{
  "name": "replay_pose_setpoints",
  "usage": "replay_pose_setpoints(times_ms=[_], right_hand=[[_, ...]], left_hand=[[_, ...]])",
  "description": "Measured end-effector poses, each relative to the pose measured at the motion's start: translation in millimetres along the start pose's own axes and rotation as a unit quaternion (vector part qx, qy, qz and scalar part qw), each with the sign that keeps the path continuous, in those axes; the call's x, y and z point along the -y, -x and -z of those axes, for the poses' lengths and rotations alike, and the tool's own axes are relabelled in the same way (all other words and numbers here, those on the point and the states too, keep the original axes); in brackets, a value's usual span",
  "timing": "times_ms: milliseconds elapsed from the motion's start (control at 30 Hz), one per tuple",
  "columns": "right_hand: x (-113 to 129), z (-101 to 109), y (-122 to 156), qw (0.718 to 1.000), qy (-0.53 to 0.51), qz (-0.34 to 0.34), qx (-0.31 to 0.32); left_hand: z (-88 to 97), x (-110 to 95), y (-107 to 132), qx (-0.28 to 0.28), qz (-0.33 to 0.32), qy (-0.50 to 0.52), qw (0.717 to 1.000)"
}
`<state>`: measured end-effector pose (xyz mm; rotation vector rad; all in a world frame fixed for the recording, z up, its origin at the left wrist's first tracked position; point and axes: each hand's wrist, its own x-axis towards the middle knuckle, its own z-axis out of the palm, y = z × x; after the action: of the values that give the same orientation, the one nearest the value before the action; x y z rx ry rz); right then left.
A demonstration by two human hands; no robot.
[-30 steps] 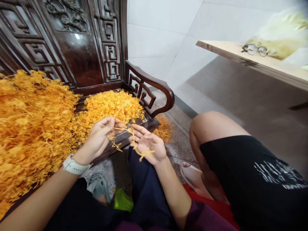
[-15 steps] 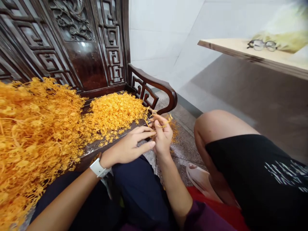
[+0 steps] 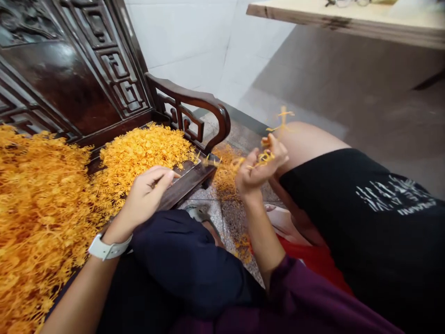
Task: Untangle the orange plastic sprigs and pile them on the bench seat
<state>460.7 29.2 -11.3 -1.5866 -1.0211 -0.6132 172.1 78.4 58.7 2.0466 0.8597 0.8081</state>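
My left hand point(image 3: 148, 192), with a white watch band on its wrist, is over the front edge of the bench seat. Its thumb and fingers are pressed together, and whatever they hold is too hidden to name. To the right, over the floor, my right hand point(image 3: 260, 167) is closed round thin orange branching strands point(image 3: 283, 121), which stick out above and to the left of the fingers. Beside my left hand, a smaller heap of orange pieces point(image 3: 149, 146) lies on the seat. A larger pile of orange branching sprigs point(image 3: 41, 195) fills the left side.
The dark carved wooden bench point(image 3: 100, 97) has a curved armrest point(image 3: 222, 116). Orange bits point(image 3: 227, 174) are scattered over the speckled floor. Another person's knee point(image 3: 309, 139) and black shorts are close on the right. A wooden tabletop point(image 3: 333, 21) juts out above.
My hands, close together before, have moved apart: the right went right and up with the strands, the left back to the left. The view has shifted to the right and down.
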Motion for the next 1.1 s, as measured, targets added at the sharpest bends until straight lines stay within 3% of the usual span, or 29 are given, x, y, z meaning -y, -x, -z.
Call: replay_pose_setpoints(times_ms=[100,200,267,400,533,667,800,933,1000,1100], right_hand=[[-51,-25,15,0.98,0.151,-0.038,0.121],[-91,-37,50,0.943,0.09,-0.049,0.318],[-109,-37,75,0.923,0.008,-0.101,0.371],[-134,-38,101,0.902,-0.089,-0.26,0.334],[-150,-47,96,0.9,-0.119,-0.333,0.256],[-161,-59,72,0.905,-0.149,-0.358,0.175],[-167,-72,43,0.923,-0.134,-0.337,0.129],[-159,-73,40,0.936,-0.105,-0.297,0.158],[-142,-64,60,0.936,-0.11,-0.281,0.182],[-114,-37,111,0.926,-0.127,-0.282,0.217]], left_hand=[[3.9,4,-2,-0.04,-0.003,-0.041,0.998],[3.5,9,-1,-0.028,0.021,-0.053,0.998],[1.1,13,1,-0.013,0.049,-0.052,0.997],[-5.8,19,4,0.002,0.096,-0.052,0.994],[-9.4,21,3,0.015,0.124,-0.047,0.991],[-7.3,20,2,0.021,0.141,-0.048,0.989],[1.4,16,9,0.039,0.089,-0.064,0.993],[29.7,10,34,0.041,0.044,-0.138,0.989],[52.5,7,56,0.018,0.043,-0.19,0.981],[91.5,3,97,-0.014,0.066,-0.281,0.957]])
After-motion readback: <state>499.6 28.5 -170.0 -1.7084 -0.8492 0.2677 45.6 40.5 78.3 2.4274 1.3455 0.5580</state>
